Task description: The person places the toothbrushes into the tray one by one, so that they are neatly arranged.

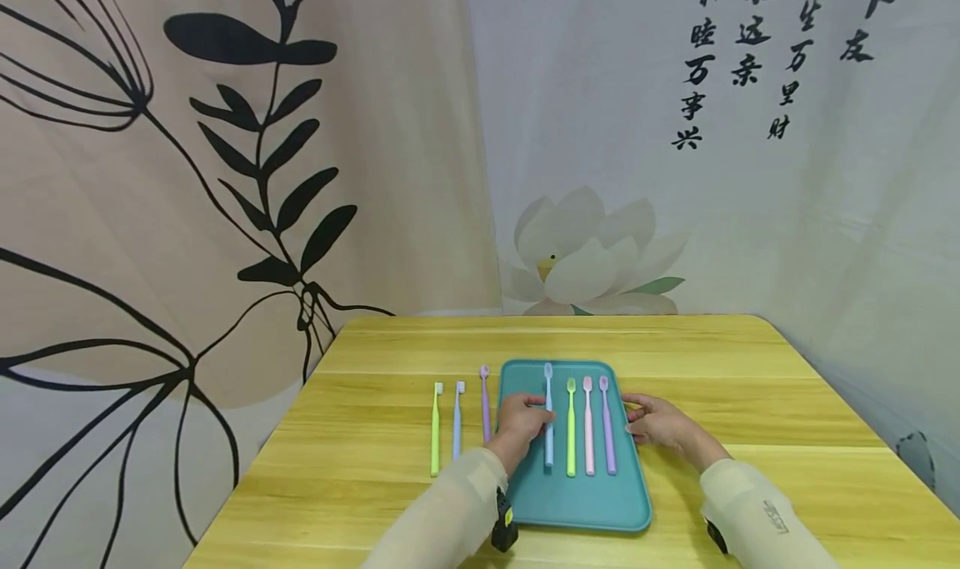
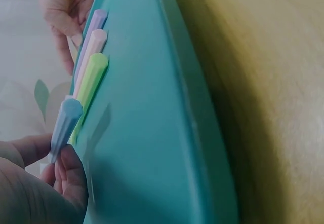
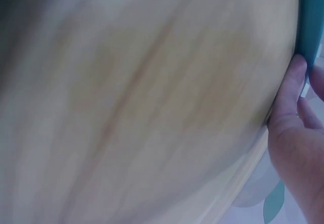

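Between thumb and fingers, my left hand (image 1: 522,423) pinches a light blue toothbrush (image 1: 549,444) over the teal tray (image 1: 577,506). In the left wrist view the toothbrush's handle end (image 2: 70,110) is raised off the tray, with a shadow below it. To its right lie a green toothbrush (image 1: 572,436), a pink toothbrush (image 1: 588,436) and a purple toothbrush (image 1: 607,436), side by side on the tray. My right hand (image 1: 663,423) rests at the tray's right edge, its thumb and fingertips touching the outer side. The right wrist view shows those fingers (image 3: 292,84) against the rim.
Left of the tray, a green toothbrush (image 1: 435,436), a blue toothbrush (image 1: 457,427) and a purple toothbrush (image 1: 485,402) lie on the wooden table (image 1: 360,444). The purple one's lower end is hidden by my left hand. A printed curtain (image 1: 420,177) hangs behind the table.
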Action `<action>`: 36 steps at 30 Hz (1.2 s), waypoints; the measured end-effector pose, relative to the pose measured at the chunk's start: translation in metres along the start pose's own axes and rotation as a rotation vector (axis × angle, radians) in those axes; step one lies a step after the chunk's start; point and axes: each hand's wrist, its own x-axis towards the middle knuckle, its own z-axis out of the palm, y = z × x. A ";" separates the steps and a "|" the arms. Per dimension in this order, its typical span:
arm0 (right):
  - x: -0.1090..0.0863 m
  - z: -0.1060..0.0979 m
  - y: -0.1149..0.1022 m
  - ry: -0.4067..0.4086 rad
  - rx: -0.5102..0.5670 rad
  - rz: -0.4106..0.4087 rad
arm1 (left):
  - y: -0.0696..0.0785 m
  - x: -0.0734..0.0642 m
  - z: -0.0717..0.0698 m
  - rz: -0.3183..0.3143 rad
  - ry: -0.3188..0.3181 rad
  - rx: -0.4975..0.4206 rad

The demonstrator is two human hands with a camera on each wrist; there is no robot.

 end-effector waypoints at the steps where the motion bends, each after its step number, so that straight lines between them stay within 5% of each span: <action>1: 0.000 0.000 0.000 -0.005 -0.003 -0.004 | 0.000 -0.001 0.001 0.001 0.000 0.006; 16: -0.002 0.000 -0.003 -0.008 0.011 -0.006 | 0.000 -0.004 0.008 0.000 -0.001 0.128; 26: -0.002 0.000 -0.002 -0.009 0.013 -0.012 | 0.001 -0.004 0.011 0.057 0.005 0.314; 36: -0.002 0.000 -0.002 -0.002 0.000 -0.001 | 0.006 -0.011 0.009 0.076 0.008 0.323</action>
